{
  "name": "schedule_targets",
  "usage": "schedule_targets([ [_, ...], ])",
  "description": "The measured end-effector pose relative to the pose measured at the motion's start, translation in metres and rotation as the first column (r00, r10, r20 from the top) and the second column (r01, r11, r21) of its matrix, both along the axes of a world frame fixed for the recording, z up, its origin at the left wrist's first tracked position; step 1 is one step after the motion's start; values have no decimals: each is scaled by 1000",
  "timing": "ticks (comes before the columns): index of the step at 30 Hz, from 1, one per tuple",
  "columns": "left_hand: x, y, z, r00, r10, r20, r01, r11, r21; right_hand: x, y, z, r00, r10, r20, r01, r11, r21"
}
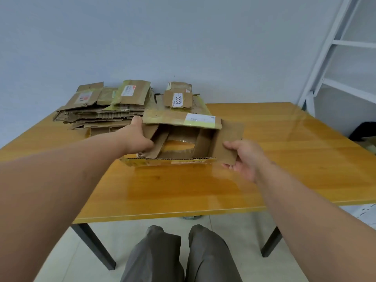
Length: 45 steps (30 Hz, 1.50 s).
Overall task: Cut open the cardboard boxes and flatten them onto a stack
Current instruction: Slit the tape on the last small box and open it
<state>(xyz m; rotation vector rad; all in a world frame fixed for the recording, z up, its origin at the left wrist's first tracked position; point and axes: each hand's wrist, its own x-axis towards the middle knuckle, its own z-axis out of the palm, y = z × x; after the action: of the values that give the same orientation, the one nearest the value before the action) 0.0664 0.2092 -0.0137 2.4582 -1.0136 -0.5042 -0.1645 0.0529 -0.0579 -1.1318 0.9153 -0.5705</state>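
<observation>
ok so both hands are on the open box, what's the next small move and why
Probably press the open brown cardboard box flat: left hand grips its left flap, right hand pinches the right flap, and the stack of flattened cardboard waits behind.

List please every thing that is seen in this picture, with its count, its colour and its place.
open cardboard box: one, brown with yellow tape, middle of the table, flaps open, held at both sides.
stack of flattened boxes: one pile, brown, with white labels, far left of the table by the wall.
small flattened box with label 3004: one, brown, on top of cardboard behind the open box.
table: one, glossy orange-yellow wood, dark legs.
metal shelf frame: one, white, far right.
dark object: one, black, right of the table; I cannot tell what it is.
left hand: grips the box's left flap.
right hand: pinches the right flap.
legs: two, grey trousers, bottom centre.
</observation>
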Motion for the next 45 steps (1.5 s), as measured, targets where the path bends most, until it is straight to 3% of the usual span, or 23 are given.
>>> schedule_targets([
  [5,18,27,-1,982,-128,-136,119,990,-75,-1,-3,4,998,-47,50,49,999,-20],
  [9,20,46,-6,976,-185,-112,175,980,-94,-6,-2,16,986,-135,-98,102,954,-282],
  [12,13,56,-10,974,-228,6,228,973,-41,-13,3,29,958,-197,-208,69,864,-498],
  [14,6,60,-13,966,-241,97,243,970,-3,-14,2,34,915,-282,-289,12,734,-679],
  [16,1,62,-16,953,-267,143,269,963,3,-15,1,36,809,-392,-438,-187,534,-825],
  [18,-1,63,-21,947,-272,173,273,962,17,-16,0,37,699,-480,-530,-397,356,-846],
  [21,-3,65,-27,954,-248,170,249,968,18,-15,1,41,711,-429,-557,-504,241,-829],
  [25,-6,70,-32,944,-285,165,284,958,31,-22,6,36,830,-311,-462,-336,380,-861],
  [30,-5,76,-35,883,-334,330,298,942,157,-38,11,32,901,-196,-388,-247,503,-828],
  [35,-4,83,-24,892,-415,177,361,892,272,-48,8,29,961,1,-277,-188,737,-649],
  [38,-17,81,-20,910,-410,62,362,859,363,-58,8,36,972,116,-205,-194,888,-418],
  [41,-31,74,-22,912,-409,23,373,852,368,-67,7,47,987,115,-114,-140,960,-244],
  [43,-42,65,-20,920,-391,13,371,885,282,-59,8,49,971,25,-239,-102,943,-316],
  [45,-49,54,-17,939,-343,33,331,925,184,-45,10,49,880,-76,-470,-184,855,-484],
])
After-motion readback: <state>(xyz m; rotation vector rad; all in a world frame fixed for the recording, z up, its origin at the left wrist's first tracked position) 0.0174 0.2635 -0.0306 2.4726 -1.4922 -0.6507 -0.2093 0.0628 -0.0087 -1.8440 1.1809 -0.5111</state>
